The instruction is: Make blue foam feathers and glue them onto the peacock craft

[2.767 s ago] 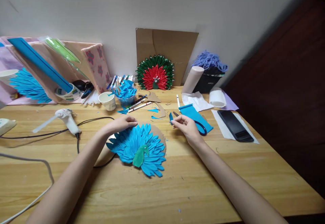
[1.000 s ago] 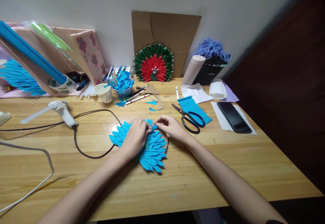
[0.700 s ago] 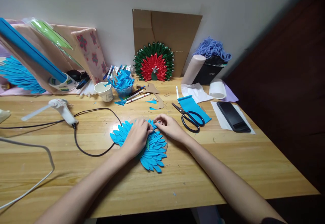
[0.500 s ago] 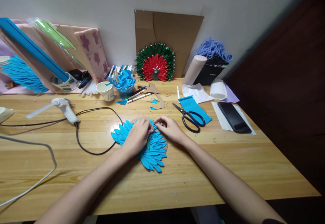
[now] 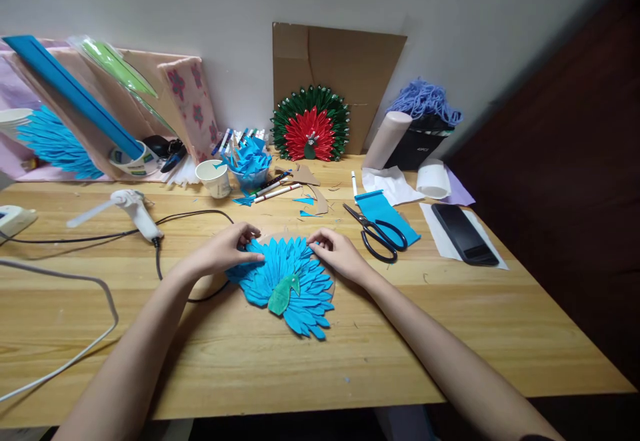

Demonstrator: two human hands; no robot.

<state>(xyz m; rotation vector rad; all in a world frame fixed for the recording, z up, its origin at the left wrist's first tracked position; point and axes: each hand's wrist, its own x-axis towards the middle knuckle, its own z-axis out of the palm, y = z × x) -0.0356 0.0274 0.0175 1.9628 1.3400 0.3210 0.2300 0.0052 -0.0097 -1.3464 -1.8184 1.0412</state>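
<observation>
A blue paper peacock fan (image 5: pixel 293 281) with a green bird body at its middle lies flat on the wooden table (image 5: pixel 380 334) in front of me. My left hand (image 5: pixel 227 248) rests on the fan's upper left edge, fingers curled on the petals. At the upper right edge, my right hand (image 5: pixel 336 253) pinches the blue petals with its fingertips.
Black scissors (image 5: pixel 379 231) lie on a blue sheet to the right. A glue gun (image 5: pixel 135 209) with its cord is on the left. A paper cup (image 5: pixel 215 178), a bowl of blue petals (image 5: pixel 250 164), markers, a red-green peacock fan (image 5: pixel 310 133), cardboard, a phone (image 5: pixel 465 234) and rolls stand further back.
My left hand moved off the fan's middle to its upper left edge, which uncovered the green bird. The right hand stays at the upper right edge.
</observation>
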